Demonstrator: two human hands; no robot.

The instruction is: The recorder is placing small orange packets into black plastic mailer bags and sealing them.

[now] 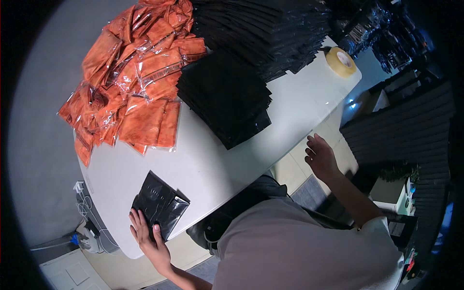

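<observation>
From where I stand, the biggest thing is the white table (203, 169), its long near edge slanting up to the right beside the seated-height lap of the person, with pale floor tiles (294, 169) showing past it. A heap of orange packets (140, 79) in shiny clear wrapping takes up the far left part of the tabletop, spilling right out to the left edge and seemingly over it. Next to it, along the far side, black bags (261, 36) lie spread in a wide overlapping fan. A nearer stack of black bags (224, 94) juts toward the person, touching the orange heap on its left; between its front corner and the near edge there is a strip of white surface. More white room opens between the orange heap and a folded, glossy black packet (161, 200), which lies at the table's near left end, one corner close to the near edge. The left hand (152, 246) rests over that packet's near left side, thumb on top and parted from the fingers; whether it grips, I cannot tell. The right hand (323, 157) hangs just outside the near edge, fingers loosely bent and slightly apart, with floor below. Smallest is a roll of yellowish tape (339, 64) near the right end, beside the table's edge.
</observation>
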